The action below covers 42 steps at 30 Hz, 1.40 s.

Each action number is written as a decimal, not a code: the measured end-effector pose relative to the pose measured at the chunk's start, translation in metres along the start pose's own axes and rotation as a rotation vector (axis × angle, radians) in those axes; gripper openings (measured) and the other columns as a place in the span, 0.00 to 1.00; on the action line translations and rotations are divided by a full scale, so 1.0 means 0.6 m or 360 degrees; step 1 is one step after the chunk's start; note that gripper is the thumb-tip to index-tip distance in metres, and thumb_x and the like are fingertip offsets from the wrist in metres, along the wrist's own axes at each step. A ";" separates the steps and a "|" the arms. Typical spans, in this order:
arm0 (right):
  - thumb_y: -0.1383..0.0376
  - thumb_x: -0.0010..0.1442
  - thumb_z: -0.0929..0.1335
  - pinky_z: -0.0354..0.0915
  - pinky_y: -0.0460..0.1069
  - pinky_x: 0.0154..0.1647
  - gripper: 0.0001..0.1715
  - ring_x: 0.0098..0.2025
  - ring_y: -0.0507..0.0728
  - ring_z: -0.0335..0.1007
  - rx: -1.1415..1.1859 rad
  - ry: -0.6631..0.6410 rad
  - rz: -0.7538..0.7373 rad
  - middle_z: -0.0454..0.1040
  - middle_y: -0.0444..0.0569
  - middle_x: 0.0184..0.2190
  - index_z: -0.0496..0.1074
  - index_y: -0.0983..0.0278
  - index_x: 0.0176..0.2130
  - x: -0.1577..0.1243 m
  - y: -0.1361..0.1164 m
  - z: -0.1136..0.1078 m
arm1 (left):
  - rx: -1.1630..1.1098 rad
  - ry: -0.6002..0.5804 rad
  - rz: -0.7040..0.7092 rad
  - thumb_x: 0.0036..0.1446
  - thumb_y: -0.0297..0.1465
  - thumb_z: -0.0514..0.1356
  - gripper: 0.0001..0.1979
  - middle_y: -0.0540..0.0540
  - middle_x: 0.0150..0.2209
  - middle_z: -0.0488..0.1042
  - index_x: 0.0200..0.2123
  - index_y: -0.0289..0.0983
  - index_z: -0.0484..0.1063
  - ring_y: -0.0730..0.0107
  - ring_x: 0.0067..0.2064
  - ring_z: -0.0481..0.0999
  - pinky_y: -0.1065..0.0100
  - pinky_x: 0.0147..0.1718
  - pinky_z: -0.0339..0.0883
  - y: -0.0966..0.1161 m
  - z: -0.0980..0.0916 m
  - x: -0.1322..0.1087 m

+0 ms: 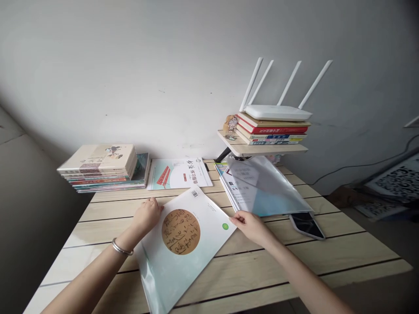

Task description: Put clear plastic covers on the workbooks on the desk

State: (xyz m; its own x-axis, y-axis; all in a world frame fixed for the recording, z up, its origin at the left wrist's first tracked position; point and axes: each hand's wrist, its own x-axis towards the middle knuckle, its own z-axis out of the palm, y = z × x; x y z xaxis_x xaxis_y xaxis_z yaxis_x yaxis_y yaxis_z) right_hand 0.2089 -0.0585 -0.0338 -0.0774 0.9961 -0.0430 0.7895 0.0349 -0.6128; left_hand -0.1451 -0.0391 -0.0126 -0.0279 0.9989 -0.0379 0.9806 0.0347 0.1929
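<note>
A large thin book (183, 244) with a white and pale green cover and a brown circle of calligraphy lies tilted on the wooden table (327, 257). My left hand (148, 214), a bangle on its wrist, grips the book's upper left edge with curled fingers. At the book's right corner my right hand (250, 224) pinches the edge. Just beyond my right hand lies a stack of booklets (262, 187) under a clear plastic cover.
A pile of books (104, 168) sits at the table's back left, with a teal and white booklet (178, 173) beside it. A small shelf (262, 149) carries books and a white router (276, 111). A phone (307, 224) lies right of the booklets.
</note>
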 end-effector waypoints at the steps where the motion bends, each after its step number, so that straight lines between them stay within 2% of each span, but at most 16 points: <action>1: 0.54 0.56 0.63 0.60 0.49 0.30 0.17 0.27 0.56 0.68 -0.0039 0.0014 -0.0012 0.73 0.46 0.23 0.67 0.61 0.23 -0.003 0.000 0.004 | 0.0015 -0.0025 -0.0002 0.63 0.34 0.49 0.15 0.34 0.38 0.75 0.40 0.29 0.70 0.51 0.43 0.75 0.60 0.40 0.65 0.004 0.001 0.001; 6: 0.57 0.56 0.62 0.58 0.49 0.31 0.14 0.29 0.57 0.68 -0.0132 0.0206 0.0000 0.73 0.47 0.24 0.63 0.60 0.22 -0.016 -0.004 0.028 | 0.0185 0.0031 0.0055 0.64 0.30 0.48 0.14 0.31 0.40 0.74 0.39 0.27 0.70 0.51 0.43 0.74 0.60 0.41 0.64 0.011 0.014 -0.012; 9: 0.58 0.56 0.63 0.58 0.49 0.31 0.13 0.30 0.57 0.68 -0.0171 0.0343 0.0042 0.73 0.47 0.26 0.61 0.60 0.23 -0.026 -0.007 0.036 | 0.0226 0.0099 0.0081 0.65 0.27 0.44 0.14 0.33 0.37 0.73 0.39 0.28 0.68 0.55 0.39 0.75 0.62 0.37 0.65 0.010 0.020 -0.037; 12: 0.58 0.56 0.63 0.58 0.49 0.30 0.12 0.30 0.57 0.69 -0.0197 0.0414 0.0083 0.74 0.48 0.27 0.62 0.59 0.24 -0.036 -0.008 0.044 | 0.0158 0.0080 0.0021 0.66 0.31 0.44 0.15 0.35 0.36 0.73 0.40 0.30 0.67 0.55 0.37 0.76 0.63 0.33 0.65 0.015 0.019 -0.063; 15: 0.59 0.57 0.63 0.59 0.50 0.32 0.10 0.32 0.58 0.70 -0.0200 0.0488 0.0109 0.75 0.49 0.30 0.65 0.60 0.26 -0.037 -0.003 0.055 | -0.0040 -0.0059 -0.0021 0.66 0.35 0.44 0.18 0.33 0.37 0.74 0.38 0.31 0.69 0.53 0.39 0.76 0.61 0.36 0.65 0.027 0.010 -0.070; 18: 0.59 0.56 0.63 0.61 0.50 0.34 0.10 0.33 0.59 0.70 -0.0175 0.0532 0.0140 0.75 0.51 0.29 0.67 0.60 0.26 -0.032 0.006 0.064 | -0.0244 -0.0179 0.0033 0.65 0.35 0.46 0.17 0.35 0.36 0.75 0.31 0.34 0.70 0.54 0.41 0.75 0.60 0.40 0.64 0.047 0.001 -0.046; 23: 0.59 0.56 0.62 0.62 0.52 0.36 0.11 0.33 0.59 0.69 -0.0084 0.0592 0.0125 0.73 0.51 0.29 0.67 0.61 0.26 -0.032 0.015 0.077 | -0.0529 -0.0300 0.0022 0.59 0.35 0.53 0.11 0.44 0.29 0.75 0.27 0.36 0.68 0.63 0.33 0.74 0.68 0.31 0.62 0.077 -0.007 0.010; 27: 0.53 0.55 0.62 0.65 0.55 0.40 0.14 0.35 0.60 0.68 0.0068 0.0817 0.0012 0.71 0.54 0.33 0.64 0.60 0.28 -0.039 0.016 0.088 | -0.0787 -0.0241 0.0056 0.56 0.37 0.54 0.11 0.50 0.25 0.71 0.25 0.37 0.65 0.69 0.29 0.70 0.71 0.27 0.59 0.070 -0.008 0.007; 30: 0.49 0.52 0.64 0.67 0.57 0.42 0.22 0.37 0.61 0.70 0.0424 0.0906 0.0140 0.72 0.57 0.39 0.64 0.62 0.39 -0.042 0.009 0.096 | -0.1262 -0.0095 0.0095 0.53 0.43 0.57 0.15 0.52 0.23 0.67 0.25 0.38 0.63 0.71 0.26 0.66 0.71 0.25 0.57 0.051 -0.011 -0.013; 32: 0.47 0.49 0.67 0.68 0.58 0.45 0.31 0.40 0.62 0.72 0.0783 0.0834 0.0246 0.73 0.58 0.44 0.61 0.62 0.46 -0.047 -0.004 0.100 | -0.1636 -0.0083 0.0088 0.49 0.47 0.59 0.18 0.53 0.22 0.66 0.26 0.38 0.63 0.72 0.25 0.65 0.72 0.24 0.56 0.039 -0.019 -0.026; 34: 0.47 0.48 0.69 0.69 0.58 0.49 0.34 0.45 0.63 0.73 0.1135 0.0678 0.0337 0.73 0.58 0.47 0.61 0.61 0.49 -0.057 -0.026 0.102 | -0.1888 -0.0120 0.0048 0.47 0.49 0.61 0.20 0.52 0.23 0.68 0.27 0.37 0.63 0.73 0.24 0.66 0.72 0.23 0.58 0.030 -0.033 -0.037; 38: 0.50 0.50 0.71 0.70 0.58 0.49 0.27 0.48 0.64 0.73 0.1714 0.0142 0.0400 0.76 0.52 0.47 0.68 0.60 0.47 -0.085 -0.078 0.099 | -0.2249 -0.0173 -0.0103 0.42 0.49 0.65 0.22 0.52 0.22 0.70 0.27 0.36 0.64 0.74 0.23 0.68 0.72 0.23 0.60 0.018 -0.053 -0.050; 40: 0.53 0.51 0.71 0.71 0.56 0.46 0.24 0.46 0.63 0.74 0.1858 -0.0101 0.0396 0.77 0.51 0.45 0.70 0.61 0.45 -0.093 -0.098 0.095 | -0.2370 -0.0207 -0.0229 0.41 0.49 0.66 0.23 0.52 0.21 0.70 0.26 0.36 0.64 0.74 0.22 0.68 0.72 0.23 0.61 0.013 -0.048 -0.053; 42: 0.55 0.49 0.73 0.72 0.55 0.43 0.23 0.44 0.62 0.76 0.1883 -0.0219 0.0436 0.78 0.51 0.42 0.72 0.62 0.43 -0.094 -0.108 0.091 | -0.2413 -0.0193 -0.0403 0.39 0.49 0.66 0.23 0.51 0.20 0.70 0.26 0.36 0.64 0.73 0.21 0.69 0.71 0.22 0.62 0.009 -0.031 -0.057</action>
State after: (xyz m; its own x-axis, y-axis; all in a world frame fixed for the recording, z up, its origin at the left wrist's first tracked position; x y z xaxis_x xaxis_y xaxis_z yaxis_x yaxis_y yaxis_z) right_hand 0.1288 -0.1216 -0.0346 -0.1159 0.9395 -0.3223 -0.2460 -0.3415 -0.9071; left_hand -0.1427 -0.0725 0.0082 -0.0689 0.9561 -0.2847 -0.1604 0.2710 0.9491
